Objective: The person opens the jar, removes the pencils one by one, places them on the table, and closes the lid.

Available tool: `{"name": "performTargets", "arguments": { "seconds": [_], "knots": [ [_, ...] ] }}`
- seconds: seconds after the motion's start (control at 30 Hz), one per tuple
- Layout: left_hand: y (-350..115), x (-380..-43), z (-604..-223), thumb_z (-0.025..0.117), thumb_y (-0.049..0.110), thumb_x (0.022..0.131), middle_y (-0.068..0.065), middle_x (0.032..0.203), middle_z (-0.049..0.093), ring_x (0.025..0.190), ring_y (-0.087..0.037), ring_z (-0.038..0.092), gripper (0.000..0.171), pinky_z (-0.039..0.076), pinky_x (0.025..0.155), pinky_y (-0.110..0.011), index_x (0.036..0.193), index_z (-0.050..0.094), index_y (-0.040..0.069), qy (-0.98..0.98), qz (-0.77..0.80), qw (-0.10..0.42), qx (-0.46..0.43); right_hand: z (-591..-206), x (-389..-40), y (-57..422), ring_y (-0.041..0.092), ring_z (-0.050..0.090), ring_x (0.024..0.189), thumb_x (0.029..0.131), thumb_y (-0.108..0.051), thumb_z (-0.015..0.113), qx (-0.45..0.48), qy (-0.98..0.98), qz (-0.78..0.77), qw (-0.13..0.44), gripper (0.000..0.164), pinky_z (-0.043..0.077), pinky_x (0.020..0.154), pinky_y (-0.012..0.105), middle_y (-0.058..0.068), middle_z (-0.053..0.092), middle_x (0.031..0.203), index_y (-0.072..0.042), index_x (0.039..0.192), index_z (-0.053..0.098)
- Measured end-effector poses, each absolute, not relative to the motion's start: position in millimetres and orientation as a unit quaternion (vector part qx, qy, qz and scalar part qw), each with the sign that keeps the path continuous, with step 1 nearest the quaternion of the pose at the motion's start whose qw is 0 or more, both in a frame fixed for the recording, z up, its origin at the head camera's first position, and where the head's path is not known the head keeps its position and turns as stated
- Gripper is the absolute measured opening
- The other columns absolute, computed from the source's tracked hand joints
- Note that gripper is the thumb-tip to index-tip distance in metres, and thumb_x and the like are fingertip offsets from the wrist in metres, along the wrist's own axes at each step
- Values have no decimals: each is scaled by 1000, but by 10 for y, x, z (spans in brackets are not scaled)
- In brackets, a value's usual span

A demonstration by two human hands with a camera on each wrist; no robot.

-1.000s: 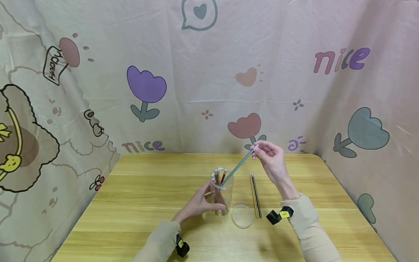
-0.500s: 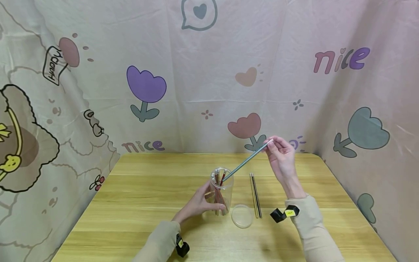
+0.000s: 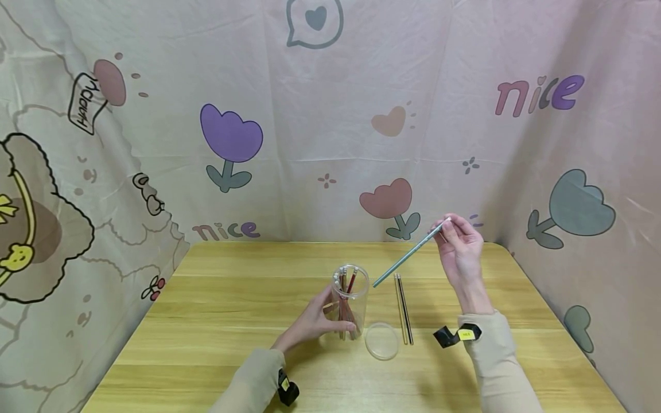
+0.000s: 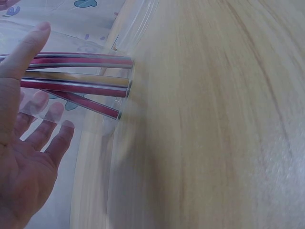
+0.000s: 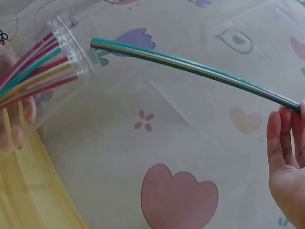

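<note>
My left hand [image 3: 312, 318] grips a clear plastic jar [image 3: 360, 310] standing on the table, thumb on the near side and fingers round the back. Several pencils [image 4: 78, 86], mostly red with a yellow one, lean inside it; a teal one also shows among them in the right wrist view. Pinched near its end by my right hand [image 3: 461, 249] is a teal pencil [image 3: 410, 252], held slanting in the air. Its lower end is just outside the jar's rim, to the right. In the right wrist view this pencil [image 5: 190, 69] spans from the fingertips towards the jar's mouth.
Two pencils [image 3: 404, 310], one dark and one lighter, lie side by side on the wooden table [image 3: 232, 321] right of the jar. Between them and the jar is a round clear lid [image 3: 382, 342]. A printed cloth [image 3: 310, 132] hangs behind the table.
My right hand has moved right, drawing the teal pencil out of the jar, so its lower end is now outside the rim. My left hand and the jar have stayed put.
</note>
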State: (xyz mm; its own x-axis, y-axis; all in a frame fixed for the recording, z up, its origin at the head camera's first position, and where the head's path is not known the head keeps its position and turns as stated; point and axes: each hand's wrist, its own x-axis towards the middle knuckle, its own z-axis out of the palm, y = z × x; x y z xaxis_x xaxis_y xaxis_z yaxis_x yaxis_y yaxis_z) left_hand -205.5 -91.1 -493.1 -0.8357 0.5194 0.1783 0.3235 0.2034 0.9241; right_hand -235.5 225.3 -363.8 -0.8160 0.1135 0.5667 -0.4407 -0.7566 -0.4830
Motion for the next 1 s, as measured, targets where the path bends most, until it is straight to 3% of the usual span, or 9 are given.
{"name": "performTargets", "arguments": {
  "seconds": [0.6,1.0],
  "knots": [
    [-913,-2055,-4917,86,22,80,-16,155,46,142,-39,45,104,42,117,-55,161,22,25,771,568,86,277,-3864,-2412,2430,17,73,77,94,12,59,166,-408,885,150,20,63,71,23,9,78,88,3,102,75],
    [-910,-2069,-4948,87,21,80,-15,158,43,142,-40,46,105,42,116,-56,161,21,31,772,568,85,273,-4081,-2477,2527,12,75,82,92,11,63,142,-490,854,105,21,63,78,21,5,79,92,0,105,75]
  ]
}}
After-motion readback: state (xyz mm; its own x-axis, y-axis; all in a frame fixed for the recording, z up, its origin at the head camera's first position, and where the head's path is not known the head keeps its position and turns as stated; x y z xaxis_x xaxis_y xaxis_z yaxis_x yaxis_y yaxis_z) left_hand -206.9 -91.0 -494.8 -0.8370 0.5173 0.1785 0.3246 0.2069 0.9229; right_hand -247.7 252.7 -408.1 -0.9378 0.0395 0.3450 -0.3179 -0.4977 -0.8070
